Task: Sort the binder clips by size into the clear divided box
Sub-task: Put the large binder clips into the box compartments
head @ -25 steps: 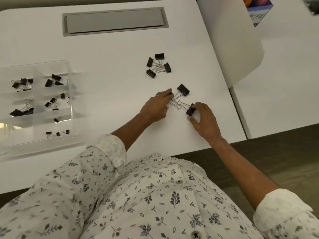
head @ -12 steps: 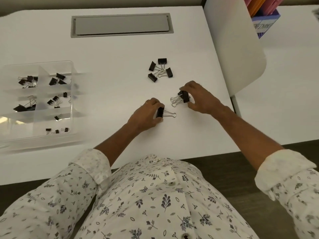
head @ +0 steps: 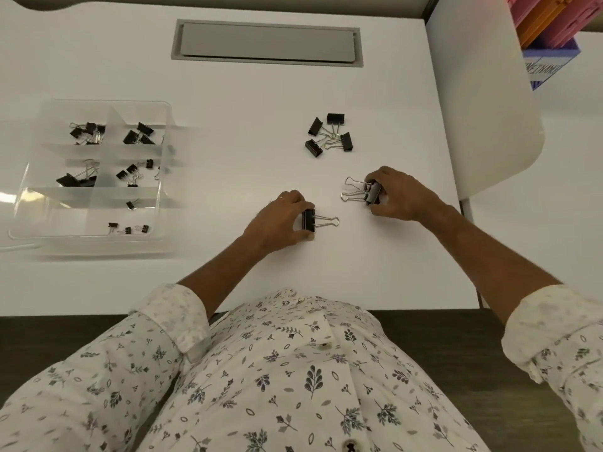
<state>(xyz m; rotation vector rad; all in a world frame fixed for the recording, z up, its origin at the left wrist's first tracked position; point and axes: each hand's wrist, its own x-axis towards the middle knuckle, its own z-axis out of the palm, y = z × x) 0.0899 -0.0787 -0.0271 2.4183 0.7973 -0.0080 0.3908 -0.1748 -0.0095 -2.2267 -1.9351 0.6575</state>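
The left hand pinches one large binder clip by its black body on the counter. The right hand curls round what looks like two large clips, well apart from the clear divided box. The clips look light and stiff, best gripped across the body, since the wire loops likely swing and snag.

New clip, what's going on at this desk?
A person is sorting black binder clips. The left hand grips one large binder clip lying on the white table. The right hand grips what looks like two more large clips. A loose group of four clips lies beyond the hands. The clear divided box on the left already holds clips in several compartments.
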